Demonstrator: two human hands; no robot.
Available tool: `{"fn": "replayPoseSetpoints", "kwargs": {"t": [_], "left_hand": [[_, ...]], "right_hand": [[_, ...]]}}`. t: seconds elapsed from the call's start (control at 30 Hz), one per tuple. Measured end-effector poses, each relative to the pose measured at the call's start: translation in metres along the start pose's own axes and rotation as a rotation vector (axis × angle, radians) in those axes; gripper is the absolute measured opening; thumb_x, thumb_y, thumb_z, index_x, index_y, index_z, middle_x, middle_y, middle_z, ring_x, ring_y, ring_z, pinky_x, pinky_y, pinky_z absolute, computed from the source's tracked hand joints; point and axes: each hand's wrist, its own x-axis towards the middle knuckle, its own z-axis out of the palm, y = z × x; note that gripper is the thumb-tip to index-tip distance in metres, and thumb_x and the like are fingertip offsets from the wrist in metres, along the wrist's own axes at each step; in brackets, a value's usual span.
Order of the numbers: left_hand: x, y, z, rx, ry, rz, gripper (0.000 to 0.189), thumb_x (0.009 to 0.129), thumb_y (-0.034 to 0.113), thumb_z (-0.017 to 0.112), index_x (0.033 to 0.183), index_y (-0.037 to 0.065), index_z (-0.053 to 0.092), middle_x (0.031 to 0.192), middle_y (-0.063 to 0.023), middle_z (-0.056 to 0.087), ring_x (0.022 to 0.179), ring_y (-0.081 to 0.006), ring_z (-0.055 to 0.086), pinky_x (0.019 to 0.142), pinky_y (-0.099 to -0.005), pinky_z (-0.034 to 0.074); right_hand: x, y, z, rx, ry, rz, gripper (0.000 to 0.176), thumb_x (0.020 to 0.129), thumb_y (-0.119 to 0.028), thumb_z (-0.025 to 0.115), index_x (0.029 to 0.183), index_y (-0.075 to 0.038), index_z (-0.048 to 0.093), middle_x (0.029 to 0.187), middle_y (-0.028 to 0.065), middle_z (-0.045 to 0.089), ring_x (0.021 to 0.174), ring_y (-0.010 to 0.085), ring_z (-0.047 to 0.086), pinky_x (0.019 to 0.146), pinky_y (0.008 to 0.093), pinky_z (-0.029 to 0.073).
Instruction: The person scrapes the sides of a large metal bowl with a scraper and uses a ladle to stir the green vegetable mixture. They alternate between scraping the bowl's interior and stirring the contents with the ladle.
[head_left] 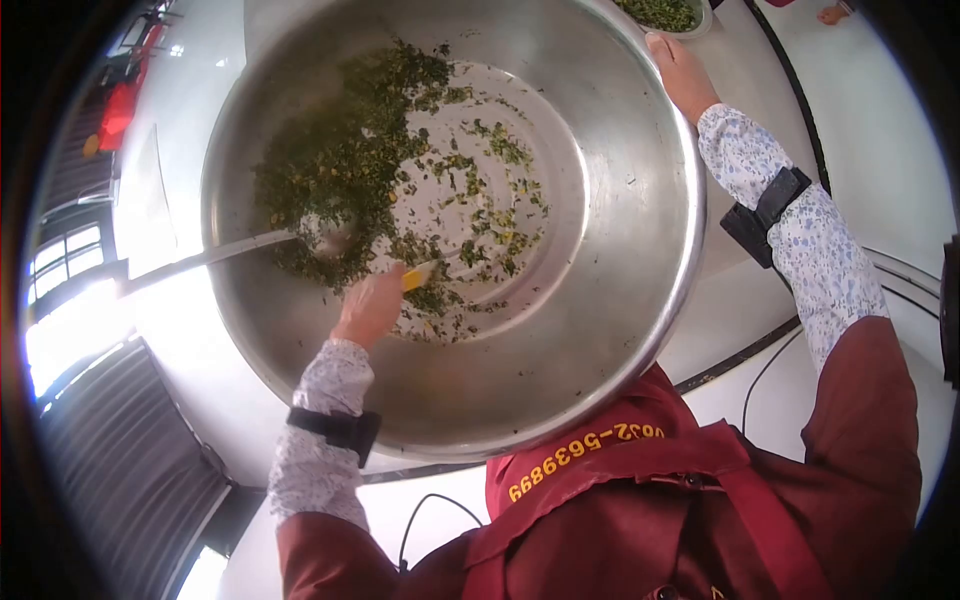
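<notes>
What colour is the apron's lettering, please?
The lettering is yellow, best seen in the head view.

Single view, worn on the head. The camera sits above the wearer's chest and looks forward and steeply down, over the apron (610, 430) at the lower edge, into the open basin (500, 395). Distance is close: the basin takes up most of the centre and left, its far rim cut by the upper edge. Both forearms enter from below, the left sleeve (330, 385) and the right sleeve (815, 250) fully within range. Lens is wide; dark, curved borders close the corners, and straight lines bend. At far left, the window (68, 262) appears tilted, well beyond the basin.
</notes>
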Motion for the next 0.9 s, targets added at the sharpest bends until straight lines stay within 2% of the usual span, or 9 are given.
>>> {"fn": "replayPoseSetpoints", "kwargs": {"t": [0.1,0.27,0.43,0.5,0.57,0.63,0.73,0.87,0.9], "left_hand": [[0.005,0.015,-0.001,-0.527,-0.055,-0.027,0.02,0.085,0.018,0.044,0.097,0.004,0.053,0.069,-0.0132,0.061,0.067,-0.0283,0.061,0.061,-0.0396,0.047],[0.008,0.04,0.021,-0.659,-0.219,0.071,0.027,0.087,0.022,0.043,0.103,0.003,0.053,0.068,-0.0154,0.058,0.063,-0.0273,0.059,0.06,-0.0388,0.045],[-0.01,0.064,-0.02,-0.784,0.287,0.069,0.031,0.089,0.025,0.041,0.111,0.005,0.053,0.071,-0.0177,0.059,0.065,-0.0284,0.058,0.059,-0.0381,0.044],[-0.012,0.064,-0.023,-0.88,0.345,-0.055,0.031,0.088,0.026,0.045,0.113,0.008,0.053,0.073,-0.016,0.058,0.065,-0.0299,0.057,0.059,-0.0391,0.043],[-0.006,0.045,0.012,-0.047,0.307,0.105,0.031,0.088,0.025,0.047,0.116,0.013,0.052,0.074,-0.0135,0.054,0.065,-0.0294,0.056,0.057,-0.0393,0.043],[-0.001,0.046,0.011,-0.05,0.325,0.097,0.032,0.089,0.025,0.046,0.12,0.017,0.051,0.074,-0.012,0.049,0.064,-0.027,0.054,0.055,-0.038,0.042],[-0.017,0.081,-0.021,-0.345,0.773,0.086,0.033,0.09,0.021,0.043,0.123,0.018,0.048,0.073,-0.0114,0.049,0.061,-0.0231,0.052,0.051,-0.0353,0.041],[0.011,0.091,-0.012,-0.423,0.992,-0.002,0.034,0.091,0.019,0.041,0.125,0.014,0.046,0.073,-0.0107,0.048,0.059,-0.0192,0.05,0.052,-0.0333,0.043],[0.037,0.068,0.023,-0.296,0.848,-0.019,0.034,0.092,0.018,0.037,0.121,0.005,0.047,0.102,-0.0164,0.056,0.082,-0.0284,0.058,0.072,-0.0396,0.047]], "right_hand": [[-0.003,-0.003,-0.001,0.004,0.032,-0.054,0.047,0.09,-0.039,0.037,0.117,-0.002,0.049,0.11,0.018,0.056,0.104,0.0315,0.051,0.091,0.0325,0.036],[0.003,0.006,0.003,-0.048,0.064,-0.065,0.044,0.09,-0.037,0.037,0.114,-0.002,0.05,0.107,0.0181,0.057,0.102,0.0316,0.052,0.09,0.0332,0.037],[-0.044,-0.028,-0.019,-0.068,0.095,-0.243,0.035,0.09,-0.028,0.041,0.116,-0.006,0.05,0.111,0.0157,0.055,0.102,0.0292,0.052,0.089,0.0336,0.039],[-0.088,-0.054,-0.031,0.006,0.372,-0.261,0.025,0.086,-0.02,0.045,0.106,-0.008,0.054,0.098,0.0131,0.058,0.089,0.0289,0.055,0.079,0.0388,0.043],[-0.134,-0.065,-0.039,0.147,0.283,-0.268,0.029,0.083,-0.009,0.047,0.112,-0.008,0.052,0.101,0.0082,0.055,0.09,0.0221,0.054,0.079,0.0343,0.043],[-0.174,-0.074,-0.038,0.217,0.242,-0.278,0.026,0.083,-0.007,0.046,0.107,-0.006,0.053,0.093,0.0067,0.056,0.088,0.0204,0.055,0.078,0.0325,0.043],[-0.216,-0.077,-0.025,0.409,0.1,-0.055,0.024,0.082,-0.005,0.045,0.104,-0.006,0.054,0.087,0.005,0.057,0.085,0.0199,0.055,0.077,0.0326,0.044],[-0.222,-0.083,-0.015,0.143,0.127,-0.222,0.025,0.078,-0.005,0.051,0.102,-0.009,0.055,0.084,0.005,0.058,0.082,0.0222,0.055,0.074,0.0345,0.044],[-0.223,-0.083,-0.014,0.142,0.142,-0.223,0.025,0.078,-0.005,0.051,0.102,-0.009,0.055,0.084,0.005,0.058,0.082,0.0222,0.055,0.074,0.0345,0.044]]}}
